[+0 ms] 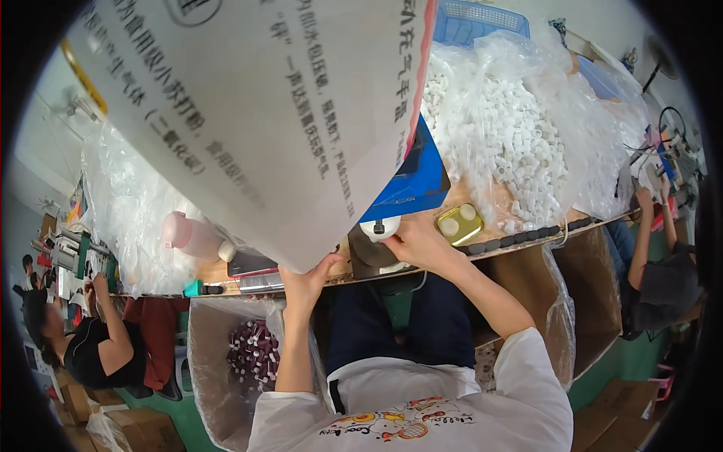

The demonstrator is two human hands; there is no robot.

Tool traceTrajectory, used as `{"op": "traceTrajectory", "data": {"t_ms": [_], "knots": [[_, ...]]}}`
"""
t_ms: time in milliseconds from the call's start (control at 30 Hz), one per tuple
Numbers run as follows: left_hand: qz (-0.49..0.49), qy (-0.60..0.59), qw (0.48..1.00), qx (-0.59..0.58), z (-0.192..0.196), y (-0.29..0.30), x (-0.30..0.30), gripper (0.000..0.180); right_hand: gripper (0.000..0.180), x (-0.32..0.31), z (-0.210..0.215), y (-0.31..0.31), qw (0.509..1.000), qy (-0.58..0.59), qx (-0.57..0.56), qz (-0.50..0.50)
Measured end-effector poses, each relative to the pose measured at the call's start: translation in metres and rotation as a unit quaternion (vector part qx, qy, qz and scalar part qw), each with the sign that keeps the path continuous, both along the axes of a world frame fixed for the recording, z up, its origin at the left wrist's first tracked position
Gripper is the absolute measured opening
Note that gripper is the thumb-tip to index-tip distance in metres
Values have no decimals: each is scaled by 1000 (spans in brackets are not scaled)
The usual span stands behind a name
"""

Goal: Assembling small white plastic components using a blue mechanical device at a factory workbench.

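Left hand (303, 285): half-curled, frame centre; hold not discernible.
Right hand (422, 242): fingers bent near white fitting (379, 228); hold not discernible.
Sheet (248, 113): upper left; could hide your fingertips, causing misplacement.

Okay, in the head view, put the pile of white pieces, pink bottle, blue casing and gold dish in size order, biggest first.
1. Pile of white pieces
2. Blue casing, judging only its visible part
3. Pink bottle
4. Gold dish

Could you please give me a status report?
Right fingers at white rounded part beside blue casing; left fingers partly hidden, grip unclear; printed sheet partly blocks view.
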State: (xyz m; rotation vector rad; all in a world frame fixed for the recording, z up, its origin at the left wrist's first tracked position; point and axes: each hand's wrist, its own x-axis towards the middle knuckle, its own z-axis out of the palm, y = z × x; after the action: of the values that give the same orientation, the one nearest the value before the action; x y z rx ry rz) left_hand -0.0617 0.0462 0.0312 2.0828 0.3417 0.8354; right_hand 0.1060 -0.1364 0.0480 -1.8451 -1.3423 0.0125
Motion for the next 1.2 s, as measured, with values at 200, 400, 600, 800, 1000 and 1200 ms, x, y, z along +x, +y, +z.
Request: {"op": "traceTrajectory", "data": {"t_ms": [200,400,600,800,1000,1200], "knots": [[6,-10,1000,6,15,-11,-13,35,17,2,5,1,999,35,-29,-13],[26,1,998,51,-10,-11,-12,36,16,-14,-13,9,997,61,7,-41],[-5,-15,996,-83,15,-35,11,35,16,-25,-30,15,992,-55,5,-114],[-4,-73,966,-246,-7,-51,46,27,33,-3,-7,-3,940,338,-51,-16],[-16,-25,984,-174,4,-59,55,20,16,72,-16,-168,944,19,-119,-308],[-20,-17,995,-94,-1,-58,60,19,25,90,-24,-197,950,-23,-190,-247]]}}
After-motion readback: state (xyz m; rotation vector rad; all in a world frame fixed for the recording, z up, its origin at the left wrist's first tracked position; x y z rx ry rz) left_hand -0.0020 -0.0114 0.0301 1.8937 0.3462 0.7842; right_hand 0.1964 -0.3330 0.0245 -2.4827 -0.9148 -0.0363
